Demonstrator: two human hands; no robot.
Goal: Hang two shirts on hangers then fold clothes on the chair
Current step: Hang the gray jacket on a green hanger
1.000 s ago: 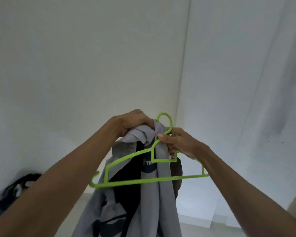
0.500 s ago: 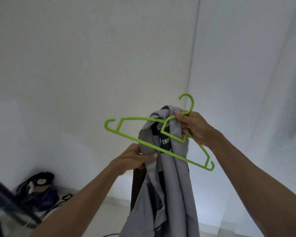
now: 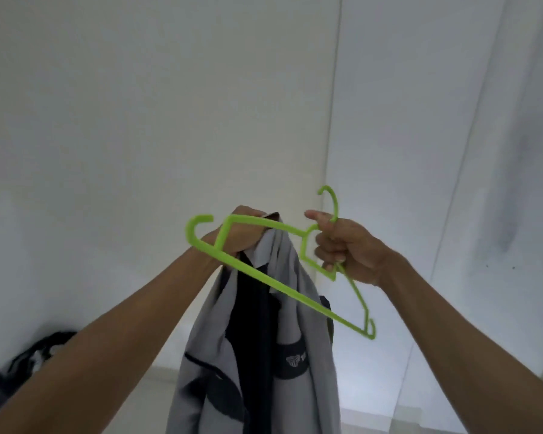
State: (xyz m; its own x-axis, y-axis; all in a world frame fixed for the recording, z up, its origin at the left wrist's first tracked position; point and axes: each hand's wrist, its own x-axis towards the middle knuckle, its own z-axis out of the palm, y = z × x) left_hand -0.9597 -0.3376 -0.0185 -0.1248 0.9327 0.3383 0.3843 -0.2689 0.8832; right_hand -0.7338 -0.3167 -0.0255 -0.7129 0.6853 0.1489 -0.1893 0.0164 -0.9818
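While both arms reach up toward the middle of the frame, the left hand [image 3: 242,231] is bunched tight around the top of a grey and black shirt [image 3: 257,333], gripping it at the collar. The shirt hangs straight down from that fist to the bottom edge of the frame, a small logo patch showing on its dark panel. Just right of centre, the right hand [image 3: 347,245] has its fingers curled round the neck of a green hanger [image 3: 282,286], with the hook poking up above the knuckles. The hanger is tilted, its left end high in front of the left wrist and its right end low, and its long bar crosses in front of the shirt. A dark bag [image 3: 41,352] lies at the lower left against the white wall [image 3: 138,120].
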